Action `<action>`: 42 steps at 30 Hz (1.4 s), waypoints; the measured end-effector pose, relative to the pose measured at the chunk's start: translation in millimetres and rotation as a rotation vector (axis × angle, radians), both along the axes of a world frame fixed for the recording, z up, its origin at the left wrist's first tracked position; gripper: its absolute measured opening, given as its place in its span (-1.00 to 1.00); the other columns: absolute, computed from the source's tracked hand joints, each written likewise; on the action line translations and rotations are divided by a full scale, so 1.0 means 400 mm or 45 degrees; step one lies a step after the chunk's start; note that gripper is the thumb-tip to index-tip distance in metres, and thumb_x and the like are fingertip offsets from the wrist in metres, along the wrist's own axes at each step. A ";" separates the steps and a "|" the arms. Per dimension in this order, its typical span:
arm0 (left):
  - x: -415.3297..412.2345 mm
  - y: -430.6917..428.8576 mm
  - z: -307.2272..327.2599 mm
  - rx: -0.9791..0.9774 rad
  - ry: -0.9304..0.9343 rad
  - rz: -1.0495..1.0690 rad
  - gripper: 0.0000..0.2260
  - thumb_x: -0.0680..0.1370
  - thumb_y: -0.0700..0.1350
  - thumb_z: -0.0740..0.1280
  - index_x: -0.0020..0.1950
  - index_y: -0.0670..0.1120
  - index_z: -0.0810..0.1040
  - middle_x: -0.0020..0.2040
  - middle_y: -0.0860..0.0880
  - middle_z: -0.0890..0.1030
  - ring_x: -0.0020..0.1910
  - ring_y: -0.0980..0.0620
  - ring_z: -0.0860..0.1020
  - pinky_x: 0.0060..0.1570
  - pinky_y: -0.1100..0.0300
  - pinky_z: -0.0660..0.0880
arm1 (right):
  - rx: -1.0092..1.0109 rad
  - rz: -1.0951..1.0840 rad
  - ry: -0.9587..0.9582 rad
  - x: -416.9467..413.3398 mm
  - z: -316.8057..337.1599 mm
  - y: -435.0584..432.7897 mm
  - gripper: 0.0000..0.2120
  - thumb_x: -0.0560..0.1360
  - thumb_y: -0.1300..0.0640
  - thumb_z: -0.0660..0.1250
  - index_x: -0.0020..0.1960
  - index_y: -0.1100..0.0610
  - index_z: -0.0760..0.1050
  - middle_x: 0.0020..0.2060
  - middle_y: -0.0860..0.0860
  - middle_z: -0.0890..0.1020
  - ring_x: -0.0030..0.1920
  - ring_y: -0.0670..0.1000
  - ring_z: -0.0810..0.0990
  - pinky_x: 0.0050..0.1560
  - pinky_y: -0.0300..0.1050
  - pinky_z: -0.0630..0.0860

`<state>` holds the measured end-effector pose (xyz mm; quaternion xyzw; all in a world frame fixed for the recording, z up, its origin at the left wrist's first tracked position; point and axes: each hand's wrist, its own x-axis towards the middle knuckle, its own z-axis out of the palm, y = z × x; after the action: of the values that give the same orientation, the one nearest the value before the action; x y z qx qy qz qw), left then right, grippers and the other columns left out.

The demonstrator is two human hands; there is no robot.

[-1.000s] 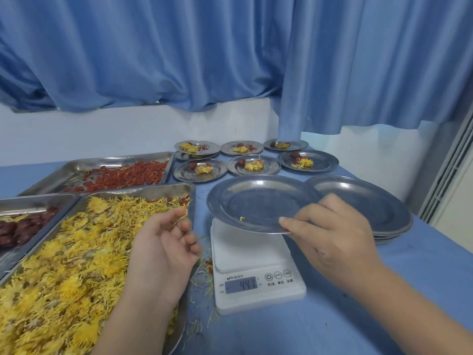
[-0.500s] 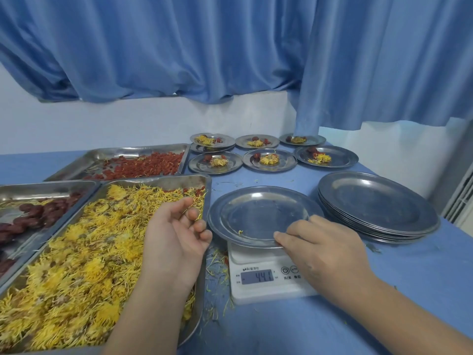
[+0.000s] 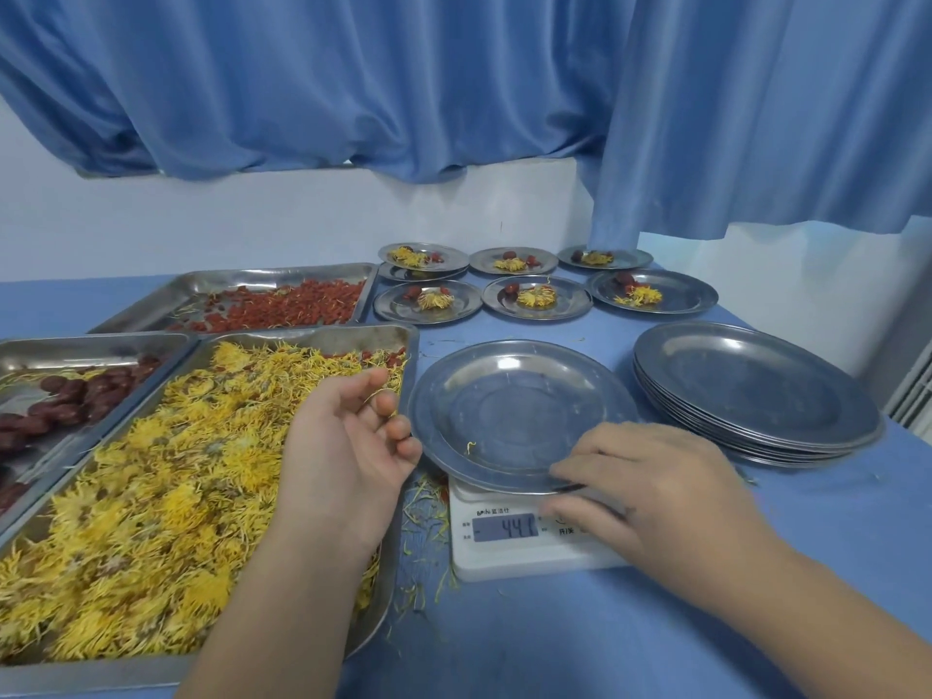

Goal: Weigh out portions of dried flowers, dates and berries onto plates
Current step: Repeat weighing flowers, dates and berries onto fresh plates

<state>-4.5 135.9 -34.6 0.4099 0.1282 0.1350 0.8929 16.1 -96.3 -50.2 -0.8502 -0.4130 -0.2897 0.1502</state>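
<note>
white scale (image 3: 509, 557) display reading 441, small print beside it illegible

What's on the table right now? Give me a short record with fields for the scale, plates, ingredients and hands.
Scale: white scale, display digits 4 4 1
On scale: empty plate, one stray petal inside
Right hand: holds that plate's near rim
Left hand: loosely curled over the yellow flowers
Other trays: red berries, dates
Portioned: six filled plates at the back
Spare: plate stack on the right
</note>
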 end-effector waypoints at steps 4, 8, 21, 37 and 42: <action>0.000 0.000 -0.003 0.027 0.016 -0.021 -0.95 0.51 -0.14 0.23 -0.12 -0.05 0.47 -0.37 0.02 0.38 -0.44 0.08 0.29 -0.41 0.22 0.27 | 0.043 0.166 0.299 0.010 0.022 -0.072 -0.68 0.49 -0.16 0.31 -0.32 0.00 0.60 -0.45 -0.18 0.47 -0.39 -0.20 0.43 -0.37 -0.22 0.44; 0.001 -0.003 -0.003 0.047 0.022 -0.030 -0.95 0.51 -0.14 0.22 -0.12 -0.05 0.47 -0.38 0.03 0.39 -0.44 0.08 0.30 -0.40 0.21 0.27 | -0.074 0.086 0.491 0.011 0.018 -0.114 -0.68 0.42 -0.29 0.28 -0.27 -0.07 0.60 -0.45 -0.17 0.48 -0.42 -0.20 0.43 -0.37 -0.21 0.44; -0.002 -0.012 -0.001 0.074 0.025 -0.038 -0.94 0.51 -0.13 0.22 -0.13 -0.06 0.47 -0.37 0.02 0.39 -0.45 0.08 0.30 -0.42 0.23 0.28 | -0.222 -0.135 0.784 0.004 -0.003 -0.100 -0.57 0.28 -0.45 0.26 0.05 -0.27 0.43 -0.26 -0.24 0.56 -0.21 -0.21 0.50 -0.19 -0.16 0.49; -0.006 -0.018 0.005 0.076 0.046 -0.044 -0.91 0.52 -0.13 0.22 -0.16 -0.06 0.47 -0.38 0.02 0.39 -0.45 0.08 0.30 -0.39 0.22 0.26 | -0.157 -0.268 0.582 -0.013 -0.011 -0.065 -0.55 0.41 -0.33 0.13 -0.24 0.01 0.54 -0.48 -0.10 0.46 -0.38 -0.11 0.42 -0.37 -0.18 0.36; -0.006 -0.021 0.008 0.088 0.049 -0.034 -0.92 0.52 -0.13 0.23 -0.14 -0.07 0.49 -0.39 0.03 0.40 -0.46 0.09 0.31 -0.40 0.23 0.28 | -0.019 -0.274 0.558 -0.019 -0.014 -0.056 -0.66 0.43 -0.24 0.18 -0.28 -0.01 0.53 -0.51 -0.13 0.44 -0.42 -0.12 0.42 -0.34 -0.05 0.45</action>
<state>-7.0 127.7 -31.4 0.4447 0.1351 0.1196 0.8773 8.5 -118.8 -55.7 -0.9330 -0.2797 -0.1094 0.1982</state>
